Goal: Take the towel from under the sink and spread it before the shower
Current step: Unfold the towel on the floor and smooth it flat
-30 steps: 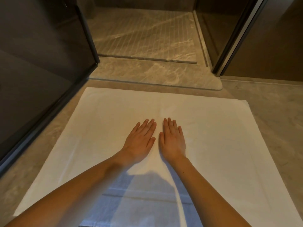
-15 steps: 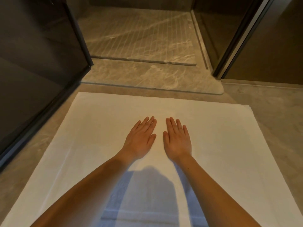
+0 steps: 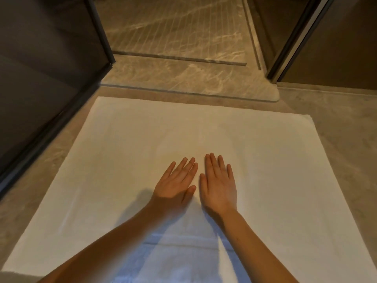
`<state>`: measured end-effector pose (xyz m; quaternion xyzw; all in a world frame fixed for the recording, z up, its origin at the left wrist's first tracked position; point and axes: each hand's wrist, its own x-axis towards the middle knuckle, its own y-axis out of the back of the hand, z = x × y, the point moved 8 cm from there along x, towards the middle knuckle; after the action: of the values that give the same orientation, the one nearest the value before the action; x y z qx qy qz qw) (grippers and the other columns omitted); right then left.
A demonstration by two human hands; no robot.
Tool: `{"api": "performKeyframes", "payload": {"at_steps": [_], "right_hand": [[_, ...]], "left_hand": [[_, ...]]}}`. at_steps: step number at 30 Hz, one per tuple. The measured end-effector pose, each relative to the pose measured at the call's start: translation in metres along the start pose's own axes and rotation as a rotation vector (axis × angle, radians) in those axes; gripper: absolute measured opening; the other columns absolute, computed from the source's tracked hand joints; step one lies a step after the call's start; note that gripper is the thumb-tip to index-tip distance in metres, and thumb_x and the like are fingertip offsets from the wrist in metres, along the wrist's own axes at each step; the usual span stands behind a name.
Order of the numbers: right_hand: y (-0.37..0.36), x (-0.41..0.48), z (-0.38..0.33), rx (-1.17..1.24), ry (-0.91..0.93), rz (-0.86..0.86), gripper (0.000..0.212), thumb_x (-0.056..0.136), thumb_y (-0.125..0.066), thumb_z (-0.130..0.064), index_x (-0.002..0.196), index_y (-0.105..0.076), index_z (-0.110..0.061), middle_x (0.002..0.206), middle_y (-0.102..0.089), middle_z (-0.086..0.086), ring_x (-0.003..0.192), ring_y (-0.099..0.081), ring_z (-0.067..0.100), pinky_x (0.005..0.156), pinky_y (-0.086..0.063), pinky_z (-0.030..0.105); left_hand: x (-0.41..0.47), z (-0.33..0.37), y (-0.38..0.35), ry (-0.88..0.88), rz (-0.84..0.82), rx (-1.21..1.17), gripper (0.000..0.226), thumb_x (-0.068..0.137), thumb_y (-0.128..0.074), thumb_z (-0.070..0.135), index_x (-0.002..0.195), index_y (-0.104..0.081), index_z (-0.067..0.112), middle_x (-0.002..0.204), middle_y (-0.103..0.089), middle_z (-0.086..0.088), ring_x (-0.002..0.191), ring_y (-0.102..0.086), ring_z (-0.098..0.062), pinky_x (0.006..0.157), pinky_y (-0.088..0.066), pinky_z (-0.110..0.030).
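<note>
Pressing both palms flat on the towel [image 3: 132, 144], head view. Left hand [image 3: 175, 185] and right hand [image 3: 220, 187] sit side by side near the towel's middle, thumbs close but not touching, with a narrow strip of cloth between them. All fingers are straight and relaxed, slightly fanned; neither hand grips anything.

Towel is white and spread out flat on the floor [image 3: 336, 123], with a woven band running across it near my forearms. Its far edge runs roughly parallel to the shower's marble threshold [image 3: 183, 80], just short of it, with a thin strip of floor between. Grooved shower floor [image 3: 173, 27] lies beyond the threshold.

Dark glass panel [image 3: 44, 74] runs along the towel's left side. Dark door frame [image 3: 293, 37] is at upper right. My shadow falls on the near part of the towel.
</note>
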<state>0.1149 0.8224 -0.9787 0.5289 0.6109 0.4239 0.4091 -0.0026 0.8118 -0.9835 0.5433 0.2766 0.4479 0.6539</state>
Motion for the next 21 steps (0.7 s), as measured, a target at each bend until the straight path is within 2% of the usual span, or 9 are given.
{"api": "performKeyframes", "payload": {"at_steps": [3,9,16,21], "right_hand": [[-0.007,-0.006,0.006,-0.022,-0.013,-0.013,0.058,0.103,-0.016,-0.036,0.156,0.000,-0.020,0.163,0.004,-0.004,0.149,0.011,0.014,0.121,0.008,0.035],[-0.006,-0.008,0.005,-0.024,-0.026,-0.008,0.058,0.103,-0.016,-0.037,0.156,0.002,-0.022,0.163,0.004,-0.006,0.149,0.011,0.012,0.121,0.008,0.034],[-0.001,-0.039,-0.009,0.050,0.009,0.027,0.056,0.103,-0.018,-0.033,0.156,-0.007,-0.018,0.160,0.003,-0.006,0.147,0.012,0.010,0.119,0.011,0.032],[-0.012,-0.056,-0.009,0.022,0.034,0.027,0.056,0.104,-0.022,-0.033,0.156,-0.009,-0.016,0.161,-0.001,-0.004,0.150,0.004,0.016,0.122,0.005,0.035]], "left_hand": [[-0.009,-0.001,0.002,-0.016,0.060,-0.073,0.053,0.103,-0.031,0.031,0.153,-0.025,0.013,0.161,-0.021,-0.003,0.149,-0.012,-0.016,0.121,-0.013,-0.040],[-0.008,0.003,0.010,-0.040,0.114,-0.095,0.052,0.102,-0.039,0.027,0.150,-0.032,0.008,0.158,-0.028,-0.007,0.148,-0.020,-0.019,0.118,-0.024,-0.046],[-0.032,0.017,0.013,-0.027,0.043,-0.040,0.053,0.100,-0.033,0.029,0.147,-0.036,0.005,0.157,-0.031,-0.011,0.147,-0.024,-0.023,0.119,-0.021,-0.043],[-0.047,0.013,0.000,0.020,-0.081,0.039,0.058,0.101,-0.025,0.037,0.154,-0.021,0.012,0.162,-0.017,-0.005,0.150,-0.010,-0.018,0.120,-0.014,-0.040]]}}
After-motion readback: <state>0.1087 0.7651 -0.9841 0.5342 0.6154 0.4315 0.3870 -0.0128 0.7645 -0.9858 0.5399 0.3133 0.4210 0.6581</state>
